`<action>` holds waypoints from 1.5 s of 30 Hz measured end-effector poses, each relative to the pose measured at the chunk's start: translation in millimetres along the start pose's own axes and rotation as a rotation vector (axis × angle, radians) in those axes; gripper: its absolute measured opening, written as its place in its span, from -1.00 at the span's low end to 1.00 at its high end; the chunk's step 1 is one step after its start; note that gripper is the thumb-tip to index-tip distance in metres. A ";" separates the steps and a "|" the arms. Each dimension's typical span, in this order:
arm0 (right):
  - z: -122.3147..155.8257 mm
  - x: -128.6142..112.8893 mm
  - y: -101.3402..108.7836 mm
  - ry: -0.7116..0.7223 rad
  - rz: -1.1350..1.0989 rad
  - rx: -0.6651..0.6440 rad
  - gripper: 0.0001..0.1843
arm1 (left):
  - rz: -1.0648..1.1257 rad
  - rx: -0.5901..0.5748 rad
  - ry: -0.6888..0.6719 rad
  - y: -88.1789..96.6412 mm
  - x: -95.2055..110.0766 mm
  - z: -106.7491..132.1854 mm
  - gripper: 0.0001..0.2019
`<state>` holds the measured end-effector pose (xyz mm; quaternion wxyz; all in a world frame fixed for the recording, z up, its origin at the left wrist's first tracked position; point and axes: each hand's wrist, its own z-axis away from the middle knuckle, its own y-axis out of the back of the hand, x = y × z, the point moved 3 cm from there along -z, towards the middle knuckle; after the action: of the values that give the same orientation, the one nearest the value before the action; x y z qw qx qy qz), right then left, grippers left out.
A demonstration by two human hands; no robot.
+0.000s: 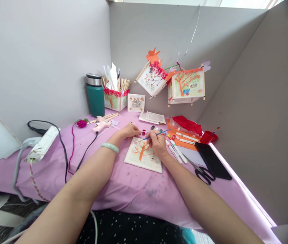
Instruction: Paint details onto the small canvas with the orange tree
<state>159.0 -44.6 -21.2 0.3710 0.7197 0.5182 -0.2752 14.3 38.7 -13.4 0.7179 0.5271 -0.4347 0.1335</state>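
BRUSH IN R HAND, PANEL RIGHT UNDER IT

From where I'm standing: the white panel (pixel 144 163) w/ the orange tree lies flat on the tabletop (pixel 126 189), square to the person, give or take a slight turn. R hand (pixel 158 143) is over its far right corner, fingers closed on the blue brush (pixel 168 130), so that grip's clamped. Brush's long axis slants across the panel's far part: butt up to the far right, tip end down to the left by the tree's upper branches. So the panel lies below the R grip, mostly to its left & toward the person; R hand's the nearer to the picture.

L hand (pixel 131 131) is just past the far left corner, near the red paint pots (pixel 144 133). Can't tell from here if its fingers are apart or pinching smth.

Edges: far side is tight, w/ pots & L hand right up by it. R side's tight too: markers (pixel 174 151) just beside the panel, then scissors (pixel 202 173), then phone (pixel 213 161), w/ the R forearm passing between panel & scissors. More room on the near side, plain cloth down to the tabletop's front edge, & some on the left, approx. to the L forearm.
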 end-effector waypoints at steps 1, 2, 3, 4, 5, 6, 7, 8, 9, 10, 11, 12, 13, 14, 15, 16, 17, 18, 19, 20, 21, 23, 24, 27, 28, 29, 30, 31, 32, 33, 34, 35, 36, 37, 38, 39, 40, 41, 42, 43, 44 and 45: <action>0.2 0.0 -0.5 -0.005 0.001 0.000 -0.54 | -0.004 0.012 0.003 0.4 0.5 0.3 -0.72; 0.3 0.0 -0.9 -0.009 0.003 -0.001 -0.54 | -0.009 0.018 0.004 0.6 1.0 0.5 -0.72; 0.4 0.0 -1.2 -0.013 0.007 -0.002 -0.54 | -0.013 0.019 0.005 0.7 1.3 0.7 -0.72; 0.5 -0.1 -1.4 -0.015 0.012 -0.004 -0.54 | -0.016 0.013 0.004 0.7 1.6 0.8 -0.72; 0.6 -0.1 -1.6 -0.017 0.018 -0.008 -0.54 | -0.017 0.005 0.003 0.5 1.7 0.9 -0.72; 0.6 -0.1 -1.9 -0.019 0.025 -0.012 -0.54 | -0.018 -0.004 0.002 0.3 1.6 1.0 -0.71; 0.6 0.0 -2.1 -0.020 0.032 -0.017 -0.54 | -0.017 -0.011 -0.002 0.1 1.5 1.0 -0.71; 0.7 0.1 -2.3 -0.021 0.037 -0.021 -0.53 | -0.015 -0.017 -0.007 -0.2 1.3 0.9 -0.70; 0.7 0.5 -2.5 -0.021 0.041 -0.024 -0.53 | -0.012 -0.022 -0.013 -0.4 1.1 0.8 -0.70; 0.8 0.9 -2.7 -0.020 0.045 -0.027 -0.53 | -0.009 -0.026 -0.018 -0.7 0.9 0.6 -0.71; 1.0 1.3 -3.0 -0.016 0.052 -0.032 -0.53 | -0.007 -0.027 -0.020 -0.9 0.6 0.4 -0.71; 1.2 1.8 -3.4 -0.012 0.060 -0.039 -0.53 | -0.008 -0.028 -0.022 -1.2 0.3 0.1 -0.71; 1.4 2.2 -3.8 -0.007 0.069 -0.047 -0.53 | -0.013 -0.029 -0.022 -1.4 0.0 -0.2 -0.72; 1.6 2.6 -4.1 -0.003 0.078 -0.054 -0.53 | -0.021 -0.031 -0.021 -1.7 -0.3 -0.6 -0.72; 1.8 2.8 -4.3 -0.001 0.086 -0.061 -0.53 | -0.030 -0.032 -0.021 -1.8 -0.5 -0.9 -0.71; 1.9 2.9 -4.5 0.000 0.092 -0.065 -0.53 | -0.038 -0.034 -0.021 -1.9 -0.7 -1.2 -0.71; 2.0 2.8 -4.6 0.000 0.095 -0.067 -0.53 | -0.044 -0.034 -0.022 -1.9 -0.9 -1.5 -0.70; 2.1 2.7 -4.7 -0.001 0.095 -0.068 -0.52 | -0.048 -0.034 -0.021 -1.8 -1.1 -1.7 -0.70; 2.1 2.5 -4.8 -0.002 0.093 -0.071 -0.52 | -0.051 -0.034 -0.022 -1.7 -1.2 -1.9 -0.70; 2.1 2.3 -5.0 -0.003 0.092 -0.077 -0.52 | -0.052 -0.033 -0.022 -1.6 -1.4 -2.0 -0.70; 2.1 2.2 -5.2 -0.003 0.091 -0.085 -0.53 | -0.053 -0.032 -0.022 -1.5 -1.6 -2.1 -0.71; 2.0 2.3 -5.8 -0.001 0.095 -0.104 -0.54 | -0.054 -0.033 -0.021 -1.5 -1.8 -2.2 -0.72; 2.0 2.6 -6.1 0.000 0.098 -0.111 -0.54 | -0.054 -0.033 -0.019 -1.4 -1.8 -2.2 -0.72; 1.8 3.9 -6.8 0.001 0.108 -0.125 -0.54 | -0.053 -0.034 -0.019 -1.4 -1.6 -2.1 -0.72; 1.8 4.3 -7.0 0.001 0.110 -0.128 -0.53 | -0.054 -0.035 -0.019 -1.3 -1.4 -2.0 -0.72; 1.8 4.7 -7.2 0.000 0.111 -0.132 -0.53 | -0.055 -0.035 -0.020 -1.3 -1.2 -1.9 -0.72; 1.8 4.9 -7.3 -0.002 0.112 -0.136 -0.53 | -0.055 -0.036 -0.019 -1.2 -1.0 -1.8 -0.73; 1.8 5.1 -7.4 -0.003 0.112 -0.138 -0.54 | -0.056 -0.037 -0.019 -1.2 -0.9 -1.6 -0.73; 1.8 5.1 -7.5 -0.004 0.113 -0.140 -0.54 | -0.056 -0.037 -0.020 -1.1 -0.7 -1.5 -0.73; 1.9 5.0 -7.5 -0.004 0.114 -0.140 -0.54 | -0.056 -0.036 -0.021 -1.0 -0.6 -1.5 -0.73; 2.0 4.8 -7.6 -0.002 0.115 -0.141 -0.54 | -0.056 -0.036 -0.023 -1.0 -0.6 -1.5 -0.74; 2.0 4.5 -7.5 0.000 0.116 -0.142 -0.54 | -0.057 -0.036 -0.027 -1.0 -0.7 -1.6 -0.74; 2.1 4.3 -7.5 0.001 0.117 -0.142 -0.54 | -0.059 -0.037 -0.030 -1.1 -0.9 -1.8 -0.74; 2.1 4.2 -7.5 0.001 0.118 -0.142 -0.54 | -0.059 -0.038 -0.032 -1.2 -1.2 -2.0 -0.74; 2.2 4.1 -7.5 0.001 0.118 -0.141 -0.54 | -0.060 -0.038 -0.034 -1.3 -1.5 -2.2 -0.74; 2.2 4.0 -7.4 0.001 0.119 -0.139 -0.54 | -0.062 -0.038 -0.034 -1.4 -1.8 -2.4 -0.74; 2.2 3.9 -7.4 0.002 0.120 -0.138 -0.54 | -0.065 -0.038 -0.035 -1.6 -1.9 -2.5 -0.74; 2.2 3.9 -7.5 0.003 0.121 -0.138 -0.54 | -0.067 -0.040 -0.034 -1.7 -1.9 -2.6 -0.74; 2.2 3.9 -7.5 0.005 0.122 -0.137 -0.53 | -0.070 -0.042 -0.034 -1.7 -1.7 -2.6 -0.75; 2.2 3.9 -7.6 0.007 0.123 -0.138 -0.53 | -0.074 -0.043 -0.035 -1.8 -1.4 -2.5 -0.75; 2.2 3.9 -7.6 0.009 0.125 -0.138 -0.53 | -0.078 -0.043 -0.035 -1.7 -1.0 -2.4 -0.75; 2.3 3.8 -7.6 0.011 0.125 -0.136 -0.53 | -0.080 -0.044 -0.034 -1.7 -0.7 -2.3 -0.75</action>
<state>152.9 -42.9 -27.4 0.4327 0.7254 0.4918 -0.2116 16.1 40.2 -15.2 0.7266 0.5304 -0.4282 0.0864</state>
